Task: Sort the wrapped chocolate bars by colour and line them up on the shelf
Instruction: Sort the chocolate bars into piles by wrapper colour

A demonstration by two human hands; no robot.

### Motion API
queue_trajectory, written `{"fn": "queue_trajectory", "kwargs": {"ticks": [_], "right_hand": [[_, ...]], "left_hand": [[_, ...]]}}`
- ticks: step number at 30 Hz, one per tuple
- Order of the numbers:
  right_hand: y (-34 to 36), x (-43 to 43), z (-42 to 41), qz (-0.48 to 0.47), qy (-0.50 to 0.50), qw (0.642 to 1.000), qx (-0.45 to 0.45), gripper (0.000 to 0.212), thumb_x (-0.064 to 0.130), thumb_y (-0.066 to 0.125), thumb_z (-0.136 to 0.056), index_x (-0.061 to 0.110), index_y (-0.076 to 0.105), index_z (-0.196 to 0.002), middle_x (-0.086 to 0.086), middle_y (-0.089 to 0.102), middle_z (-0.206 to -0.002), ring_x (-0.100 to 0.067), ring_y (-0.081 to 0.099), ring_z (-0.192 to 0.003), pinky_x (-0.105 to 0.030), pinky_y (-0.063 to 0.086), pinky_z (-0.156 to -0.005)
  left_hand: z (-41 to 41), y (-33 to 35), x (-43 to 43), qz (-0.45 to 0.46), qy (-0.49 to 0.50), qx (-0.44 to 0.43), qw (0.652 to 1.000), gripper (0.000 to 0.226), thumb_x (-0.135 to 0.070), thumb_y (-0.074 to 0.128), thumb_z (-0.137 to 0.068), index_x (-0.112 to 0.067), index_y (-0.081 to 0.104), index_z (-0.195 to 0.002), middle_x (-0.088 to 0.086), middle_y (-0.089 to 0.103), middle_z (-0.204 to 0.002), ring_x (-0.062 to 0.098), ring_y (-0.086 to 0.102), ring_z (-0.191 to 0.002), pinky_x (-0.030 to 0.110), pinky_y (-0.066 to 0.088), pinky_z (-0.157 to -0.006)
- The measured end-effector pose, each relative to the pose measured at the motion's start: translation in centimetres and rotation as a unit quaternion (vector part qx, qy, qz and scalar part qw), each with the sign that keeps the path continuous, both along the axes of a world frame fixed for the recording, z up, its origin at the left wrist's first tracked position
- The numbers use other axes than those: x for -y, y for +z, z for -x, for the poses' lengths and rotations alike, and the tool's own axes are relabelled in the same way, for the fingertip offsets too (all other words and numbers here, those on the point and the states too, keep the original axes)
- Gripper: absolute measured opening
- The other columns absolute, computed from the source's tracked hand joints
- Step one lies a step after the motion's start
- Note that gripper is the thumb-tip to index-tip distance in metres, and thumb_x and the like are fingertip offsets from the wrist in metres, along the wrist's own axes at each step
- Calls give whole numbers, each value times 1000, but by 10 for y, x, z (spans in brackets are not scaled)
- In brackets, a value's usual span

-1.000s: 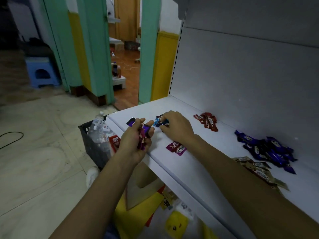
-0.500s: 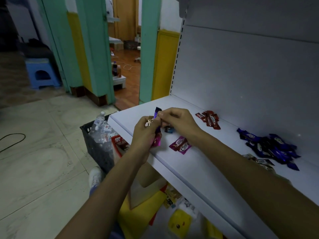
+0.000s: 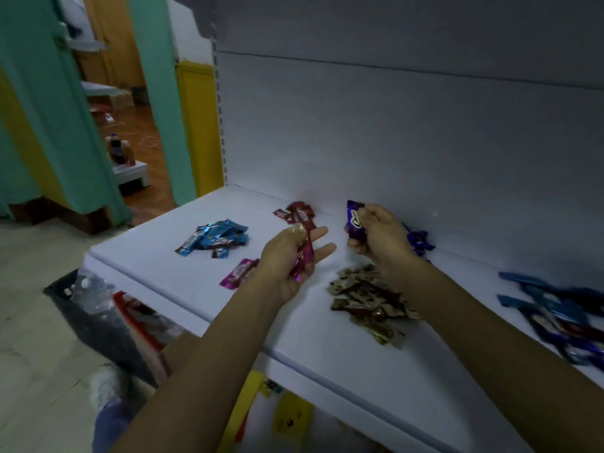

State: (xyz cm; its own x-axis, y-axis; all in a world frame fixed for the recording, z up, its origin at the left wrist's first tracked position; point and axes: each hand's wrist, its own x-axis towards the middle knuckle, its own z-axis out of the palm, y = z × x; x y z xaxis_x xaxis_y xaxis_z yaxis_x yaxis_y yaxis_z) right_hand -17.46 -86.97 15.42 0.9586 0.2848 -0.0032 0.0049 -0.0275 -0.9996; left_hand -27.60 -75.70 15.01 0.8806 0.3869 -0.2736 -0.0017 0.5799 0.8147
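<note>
Shelf (image 3: 147,256) bearing six colour heaps (image 3: 212,238), bare white along front edge. Right hand (image 3: 379,237) pinching one purple bar (image 3: 354,220) above shelf near back wall (image 3: 392,142). Left hand (image 3: 287,259) clamping magenta bars (image 3: 302,256) under thumb, fingers straight, count unclear.

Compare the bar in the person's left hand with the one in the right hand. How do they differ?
Colour: the left hand holds a magenta bar; the right hand holds a purple bar. Grip: the magenta bar lies across the palm under the thumb, fingers straight; the purple bar is pinched in curled fingers. Pose: the purple bar stands nearly upright; the magenta bar slants. Both are shiny wrapped bars held above the shelf.
</note>
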Motion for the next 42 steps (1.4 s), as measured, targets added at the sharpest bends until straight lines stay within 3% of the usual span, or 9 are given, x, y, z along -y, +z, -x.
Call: {"fn": "queue_trajectory", "kwargs": {"ticks": [6,15,17,20,23,25,30,33,42], "right_hand": [[-19,104,-35,71,-128,989,-6,4,11,63,-90,11,61,-93,-5,62,-80,-11,57,-60,-20,49,-51],[-52,129,-85,146,-206,968,-10,19,17,72,-83,4,63,-95,-8,63,-63,-12,58,-48,-22,47,-45],[-56,127,-89,187,-207,960,22,26,17,73,-82,3,59,-100,-9,64,-75,-18,62,-59,-29,52,-55],[-56,127,-81,253,-212,939,100,28,21,71,-82,7,54,-99,-5,56,-90,-21,55,-82,-30,45,-71],[-42,116,-60,172,-185,959,130,17,25,65,-88,10,58,-86,1,58,-78,-17,56,-78,-25,43,-67],[-28,103,-40,82,-122,982,122,23,30,61,-91,11,63,-78,5,57,-64,-7,56,-62,-20,44,-58],[-10,90,-4,29,30,991,129,17,15,61,-90,4,65,-77,12,61,-55,4,56,-53,-9,40,-50],[-13,90,-2,25,13,996,86,17,18,58,-92,7,66,-81,3,66,-68,-3,62,-64,-15,45,-56],[-19,93,22,-7,6,1000,18,22,4,48,-92,13,68,-85,-3,67,-75,-10,62,-59,-20,48,-50]], "left_hand": [[-28,6,63,-46,-57,-7,997,16,-23,43,-103,-18,56,-95,-1,72,-102,8,68,-56,13,27,-31],[-34,-2,78,-141,-61,8,988,22,-13,45,-101,-7,56,-118,7,73,-102,8,42,-31,13,33,-35],[-32,-2,77,-158,-72,7,985,26,-10,42,-100,-9,56,-122,4,73,-106,27,61,-50,24,56,-60],[-32,-3,76,-188,-77,-3,979,22,-13,45,-100,-9,55,-120,-1,73,-107,36,48,-110,49,39,-100],[-34,-1,82,-176,-89,21,980,19,-12,47,-100,-7,54,-116,8,71,-110,21,67,-59,24,57,-62],[-39,-3,86,-187,-83,35,978,17,-12,48,-99,-8,56,-114,13,71,-108,0,55,-41,12,44,-41],[-49,-11,90,-276,-79,74,955,15,-16,55,-95,-11,66,-104,8,73,-95,12,71,-83,20,53,-69],[-45,-10,90,-323,-72,83,940,19,-16,50,-98,-13,67,-105,-2,72,-89,3,69,-82,14,53,-70],[-30,-30,74,-387,-33,17,921,25,-11,46,-96,-18,69,-88,7,71,-88,28,69,-85,44,57,-82]]}}
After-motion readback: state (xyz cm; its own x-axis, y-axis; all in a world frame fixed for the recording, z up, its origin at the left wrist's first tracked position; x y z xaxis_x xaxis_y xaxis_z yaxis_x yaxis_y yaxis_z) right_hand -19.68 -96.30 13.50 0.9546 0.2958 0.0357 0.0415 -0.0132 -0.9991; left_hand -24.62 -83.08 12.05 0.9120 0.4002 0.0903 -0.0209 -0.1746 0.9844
